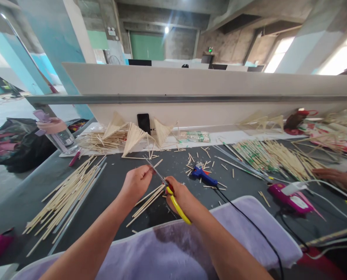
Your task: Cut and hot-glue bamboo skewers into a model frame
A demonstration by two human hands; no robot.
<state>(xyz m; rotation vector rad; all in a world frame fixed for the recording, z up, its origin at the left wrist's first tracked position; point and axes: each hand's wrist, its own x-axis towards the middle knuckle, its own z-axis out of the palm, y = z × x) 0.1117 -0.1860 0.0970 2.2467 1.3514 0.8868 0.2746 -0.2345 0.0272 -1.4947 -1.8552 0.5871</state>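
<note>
My right hand [182,195] grips a pair of scissors [177,206] with yellow handles, their grey blades pointing up and left. Close by the blades, my left hand [136,183] is closed in a pinch on a thin wooden stick [158,163], whose tip shows beyond the fingers. Below and between the hands lie several loose sticks [147,204] on the dark table. A blue glue gun [204,175] rests to the right, with short cut stick pieces scattered around it. Behind the hands stand fan-shaped stick models [135,138].
Long sticks [65,194] are spread at left, near a water bottle [55,132]. A phone [144,123] leans at the back. Rightward are more sticks [278,155], a magenta device [290,198] with cables and another person's hand [333,177]. A lilac cloth [249,225] covers the front edge.
</note>
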